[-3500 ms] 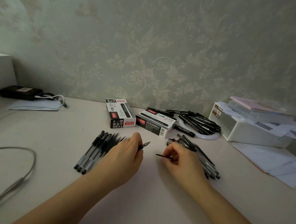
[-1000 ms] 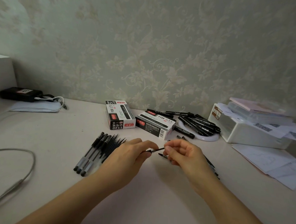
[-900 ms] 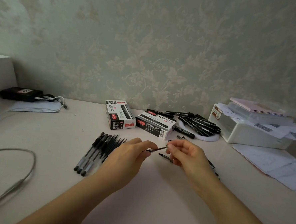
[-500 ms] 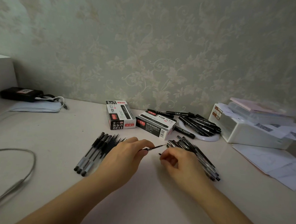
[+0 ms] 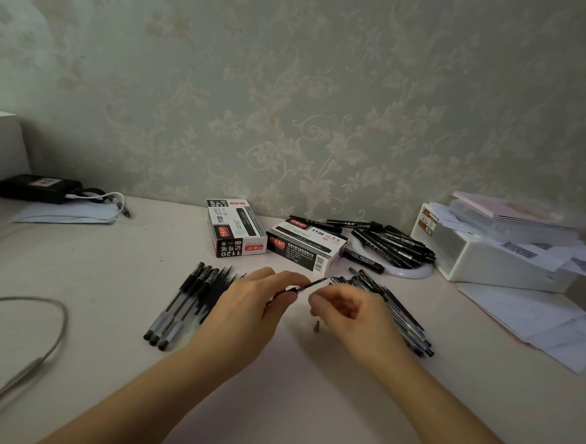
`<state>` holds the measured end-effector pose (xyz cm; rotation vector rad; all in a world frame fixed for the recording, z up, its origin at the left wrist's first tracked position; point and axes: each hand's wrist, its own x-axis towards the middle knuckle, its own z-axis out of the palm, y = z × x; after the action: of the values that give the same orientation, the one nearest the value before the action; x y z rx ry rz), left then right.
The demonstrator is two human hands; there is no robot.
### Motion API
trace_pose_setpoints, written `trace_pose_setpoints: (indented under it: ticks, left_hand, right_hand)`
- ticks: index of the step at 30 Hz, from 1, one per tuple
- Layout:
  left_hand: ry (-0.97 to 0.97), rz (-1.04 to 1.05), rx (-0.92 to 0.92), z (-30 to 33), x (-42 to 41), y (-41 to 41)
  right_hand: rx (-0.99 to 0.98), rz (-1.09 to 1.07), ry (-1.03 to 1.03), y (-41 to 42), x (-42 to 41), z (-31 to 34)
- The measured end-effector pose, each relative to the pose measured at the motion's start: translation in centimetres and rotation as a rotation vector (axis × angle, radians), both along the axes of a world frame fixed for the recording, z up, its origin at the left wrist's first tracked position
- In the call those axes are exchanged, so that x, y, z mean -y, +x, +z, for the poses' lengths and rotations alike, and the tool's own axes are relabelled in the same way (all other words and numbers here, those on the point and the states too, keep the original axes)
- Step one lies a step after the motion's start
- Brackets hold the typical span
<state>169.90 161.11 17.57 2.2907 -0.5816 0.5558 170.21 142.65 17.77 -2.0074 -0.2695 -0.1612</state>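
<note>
One view only, from the head. Half a second back, had the right hand (image 5: 351,311) low beside the pile of pens (image 5: 402,314); now lifted a little and drawn in, fingers curled, with a small dark cone (image 5: 316,326) showing just under them. Cannot tell whether pinched there or lying loose on the table (image 5: 290,410). A second back, pinched the thin tip of the pen (image 5: 306,286) with that hand; now apart from it. Grips that pen in the left hand (image 5: 248,308), thumb and fingers wrapped round the barrel, thin tip poking up and right towards the printed boxes (image 5: 236,230), above the table between both hands. Probably a swap of parts under way: tip let go, cone next for fitting or just taken off. Counted: two hands, one pen in hand, one cone, two printed boxes side by side near the wall. One fanned row of pens (image 5: 190,301) left of the left hand, roughly seven or eight, too overlapped for a sure figure. One pile of pens behind the right hand, partly hidden, uncounted. One heap of black markers (image 5: 389,246) on one white ring (image 5: 415,274), about a dozen.
</note>
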Motion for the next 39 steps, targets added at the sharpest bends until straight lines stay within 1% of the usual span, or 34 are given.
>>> trace_pose_setpoints:
  ticks: [2,3,8,11,14,15,16,19,20,22,24,27,30,35,39]
  left_hand:
    - [0.015,-0.048,0.023,0.1,0.2,-0.2]
    - [0.021,-0.064,0.03,0.1,0.3,-0.3]
    - [0.023,-0.063,0.066,0.2,0.4,-0.3]
    - [0.047,-0.031,0.051,0.0,0.4,-0.3]
    - [0.069,0.009,0.026,0.0,0.1,-0.2]
    - [0.069,0.019,0.023,0.0,0.0,-0.1]
    - [0.068,0.028,0.02,0.0,-0.1,-0.1]
    - [0.067,0.05,0.009,0.0,-0.2,0.1]
    - [0.067,0.054,0.008,0.0,-0.2,0.1]
    - [0.062,0.06,-0.005,0.0,-0.3,0.1]
    - [0.053,0.064,-0.021,-0.1,-0.3,0.2]
    - [0.06,0.069,-0.03,-0.1,-0.2,0.2]
    - [0.068,0.074,-0.036,-0.2,-0.2,0.1]
    - [0.058,0.116,-0.051,-0.3,-0.5,0.3]
    - [0.067,0.21,-0.088,-0.2,-1.2,0.8]
  right_hand:
    - [-0.151,0.051,0.25,-0.3,-0.3,0.2]
    - [-0.204,0.064,0.335,-0.4,-0.4,0.3]
    - [-0.328,0.072,0.57,-0.4,-0.4,0.4]
    - [-0.299,-0.02,0.724,0.0,-0.1,1.0]
    - [-0.171,-0.191,0.828,0.7,1.2,1.7]
    - [-0.111,-0.244,0.791,0.8,1.8,1.9]
    - [-0.041,-0.296,0.677,1.0,2.6,2.0]
    - [0.178,-0.442,0.089,1.9,5.4,1.8]
    - [0.244,-0.481,-0.071,2.1,6.2,1.6]
    - [0.334,-0.532,-0.297,2.5,7.5,1.2]
    - [0.324,-0.559,-0.447,2.7,8.4,0.6]
    - [0.203,-0.582,-0.565,3.0,8.9,-0.3]
    - [0.132,-0.578,-0.609,3.2,9.0,-0.7]
    - [0.095,-0.567,-0.62,3.3,9.1,-0.9]
    - [0.102,-0.553,-0.63,3.2,9.0,-0.7]
